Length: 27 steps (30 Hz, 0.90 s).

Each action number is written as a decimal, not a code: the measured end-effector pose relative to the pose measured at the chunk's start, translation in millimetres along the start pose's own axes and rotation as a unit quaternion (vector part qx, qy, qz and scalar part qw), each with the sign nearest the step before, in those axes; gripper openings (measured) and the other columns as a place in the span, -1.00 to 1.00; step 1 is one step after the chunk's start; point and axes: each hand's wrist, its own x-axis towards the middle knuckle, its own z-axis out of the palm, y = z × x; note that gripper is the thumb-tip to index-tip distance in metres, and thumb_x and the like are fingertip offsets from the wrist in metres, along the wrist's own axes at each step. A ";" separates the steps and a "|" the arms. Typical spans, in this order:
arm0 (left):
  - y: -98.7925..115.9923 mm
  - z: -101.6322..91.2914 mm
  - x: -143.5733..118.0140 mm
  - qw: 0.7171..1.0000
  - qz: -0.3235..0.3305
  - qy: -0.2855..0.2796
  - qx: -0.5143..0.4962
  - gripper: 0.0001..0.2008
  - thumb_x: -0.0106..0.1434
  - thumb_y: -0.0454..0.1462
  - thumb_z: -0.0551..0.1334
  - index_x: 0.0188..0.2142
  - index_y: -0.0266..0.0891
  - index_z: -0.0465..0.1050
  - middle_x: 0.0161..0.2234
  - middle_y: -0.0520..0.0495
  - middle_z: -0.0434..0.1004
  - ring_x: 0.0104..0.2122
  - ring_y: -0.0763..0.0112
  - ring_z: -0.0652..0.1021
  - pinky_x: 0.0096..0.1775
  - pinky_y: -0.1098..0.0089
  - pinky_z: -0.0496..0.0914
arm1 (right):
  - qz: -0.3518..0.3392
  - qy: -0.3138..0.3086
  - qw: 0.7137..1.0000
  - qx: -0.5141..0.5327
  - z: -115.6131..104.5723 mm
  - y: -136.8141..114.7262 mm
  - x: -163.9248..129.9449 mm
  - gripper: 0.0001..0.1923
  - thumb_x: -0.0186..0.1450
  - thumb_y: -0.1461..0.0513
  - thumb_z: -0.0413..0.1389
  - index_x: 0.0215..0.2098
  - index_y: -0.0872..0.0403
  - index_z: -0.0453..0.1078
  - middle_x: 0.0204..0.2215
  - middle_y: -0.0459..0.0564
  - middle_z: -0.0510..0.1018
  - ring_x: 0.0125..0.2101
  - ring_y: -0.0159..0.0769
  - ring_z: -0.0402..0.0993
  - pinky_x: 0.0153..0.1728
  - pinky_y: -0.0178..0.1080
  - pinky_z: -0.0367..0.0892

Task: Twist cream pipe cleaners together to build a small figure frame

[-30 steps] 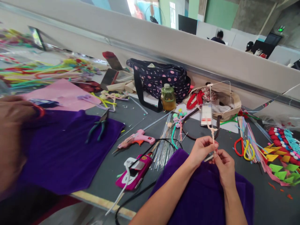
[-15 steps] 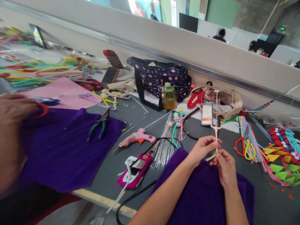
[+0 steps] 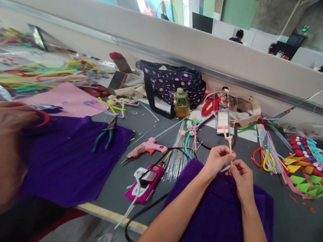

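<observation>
A cream pipe-cleaner stem [image 3: 230,144], twisted at its lower part and branching into thin wires above, stands nearly upright in front of me. My left hand [image 3: 219,162] pinches it between thumb and fingers. Just below, the fingers of my right hand [image 3: 241,176] are closed on the stem's lower end, where a short pale piece sticks out to the left. The fingertips hide part of the stem. Both hands are above a purple cloth [image 3: 214,208]. Behind them, red-and-yellow-handled scissors [image 3: 263,158] lie to the right.
Left of the cloth are a pink glue gun [image 3: 153,147], a magenta power strip [image 3: 145,185] with cables and a bundle of clear sticks [image 3: 176,161]. A co-worker's hand [image 3: 15,121] is near pliers [image 3: 104,136]. A bottle [image 3: 181,104] stands before a dotted bag [image 3: 166,80].
The top of the pipe-cleaner stem has swung left, and its wire branches have turned and spread differently. Both my hands stay almost in place, still gripping it.
</observation>
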 end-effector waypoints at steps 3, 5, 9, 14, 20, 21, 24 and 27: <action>-4.7 -0.2 1.0 0.999 0.023 0.024 0.043 -0.71 -0.14 -0.19 0.44 -0.56 -0.34 0.41 -0.56 0.01 0.43 -0.59 0.59 0.35 -0.50 0.52 0.23 | -0.044 0.032 0.993 -0.102 0.2 3.8 -1.5 -0.82 0.21 0.12 0.13 -0.42 0.08 0.38 -0.56 -0.16 0.41 -0.56 -0.40 0.37 -0.48 -0.36 0.30; -7.8 -1.0 2.2 0.997 0.038 0.034 0.065 -0.71 -0.12 -0.18 0.43 -0.55 -0.35 0.43 -0.58 0.02 0.41 -0.59 0.58 0.34 -0.51 0.52 0.22 | -0.074 0.056 0.982 -0.164 0.6 6.0 -2.2 -0.83 0.21 0.14 0.12 -0.42 0.08 0.39 -0.53 -0.13 0.44 -0.52 -0.38 0.38 -0.45 -0.35 0.30; -8.1 -4.0 4.4 0.998 0.010 0.007 0.054 -0.71 -0.06 -0.15 0.40 -0.47 -0.35 0.46 -0.56 0.02 0.41 -0.58 0.58 0.34 -0.50 0.52 0.21 | -0.061 0.063 0.985 -0.151 1.5 4.7 -1.9 -0.82 0.22 0.13 0.12 -0.39 0.09 0.42 -0.54 -0.13 0.44 -0.53 -0.39 0.38 -0.44 -0.34 0.31; -2.0 -9.1 5.0 0.997 -0.024 -0.069 0.029 -0.67 0.02 -0.13 0.36 -0.31 -0.36 0.51 -0.47 -0.05 0.48 -0.49 0.53 0.42 -0.40 0.50 0.28 | 0.025 0.008 0.997 0.072 2.7 -0.1 0.7 -0.81 0.20 0.12 0.17 -0.44 0.09 0.40 -0.65 -0.21 0.33 -0.63 -0.45 0.30 -0.51 -0.34 0.33; -3.6 -8.2 5.0 1.000 -0.007 -0.020 0.006 -0.69 -0.14 -0.18 0.45 -0.54 -0.35 0.43 -0.51 -0.01 0.46 -0.55 0.57 0.39 -0.46 0.51 0.26 | 0.032 0.003 0.997 0.076 2.5 1.1 1.3 -0.81 0.18 0.13 0.20 -0.45 0.09 0.41 -0.63 -0.20 0.35 -0.62 -0.46 0.32 -0.50 -0.36 0.34; -3.6 -7.3 4.9 1.000 -0.004 -0.013 0.004 -0.69 -0.15 -0.18 0.45 -0.55 -0.35 0.42 -0.50 -0.01 0.47 -0.56 0.57 0.38 -0.46 0.51 0.26 | 0.024 0.008 0.998 0.058 2.5 0.7 1.0 -0.81 0.18 0.13 0.19 -0.44 0.09 0.41 -0.63 -0.20 0.36 -0.61 -0.46 0.32 -0.49 -0.36 0.35; -3.1 -5.0 4.3 1.000 0.004 -0.002 0.003 -0.69 -0.16 -0.20 0.46 -0.57 -0.34 0.40 -0.51 0.00 0.46 -0.55 0.58 0.37 -0.46 0.51 0.26 | -0.001 0.018 1.000 -0.001 2.6 -1.0 -0.4 -0.80 0.19 0.11 0.18 -0.41 0.10 0.42 -0.60 -0.18 0.37 -0.59 -0.44 0.34 -0.48 -0.34 0.37; -4.0 -4.0 4.0 1.000 0.011 0.009 0.013 -0.70 -0.15 -0.21 0.45 -0.57 -0.34 0.39 -0.50 -0.01 0.47 -0.55 0.58 0.38 -0.47 0.52 0.25 | -0.026 0.024 0.997 -0.065 2.6 -0.6 -1.6 -0.80 0.21 0.11 0.14 -0.39 0.10 0.41 -0.57 -0.15 0.40 -0.57 -0.42 0.36 -0.47 -0.34 0.36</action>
